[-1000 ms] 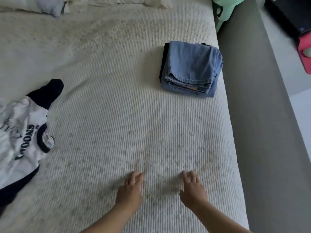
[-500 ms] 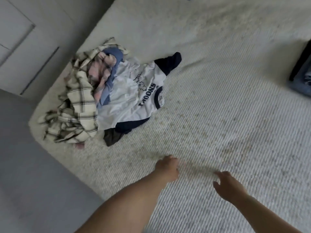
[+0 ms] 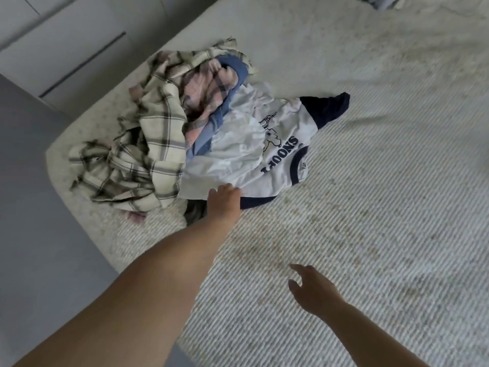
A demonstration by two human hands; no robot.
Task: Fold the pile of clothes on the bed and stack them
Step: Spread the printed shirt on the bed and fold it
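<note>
At the middle left of the frame, the left hand (image 3: 224,201) has reached the near hem of the white T-shirt (image 3: 246,154), the topmost garment of the pile of clothes (image 3: 169,139). Half a second ago that hand hung over bare bed (image 3: 370,234) short of the pile; a second ago the view faced the folded jeans stack, which has since gone out of frame. So one garment looks finished, and the person has turned to fetch the next.

Left hand: it lies on the shirt's lower edge, knuckles up, the fingers bent over the cloth. Whether they have pinched it yet I cannot tell, because the fingertips are hidden under the hand.

Right hand (image 3: 313,290): it hovers over the bed at lower right, well apart from the pile, fingers loosely spread and holding nothing.

Behind the shirt, the pile holds a cream plaid garment (image 3: 148,160), a pink plaid piece (image 3: 206,91) and something blue (image 3: 232,67), all still crumpled near the bed's upper-left corner. Most of the folding appears to remain.
</note>
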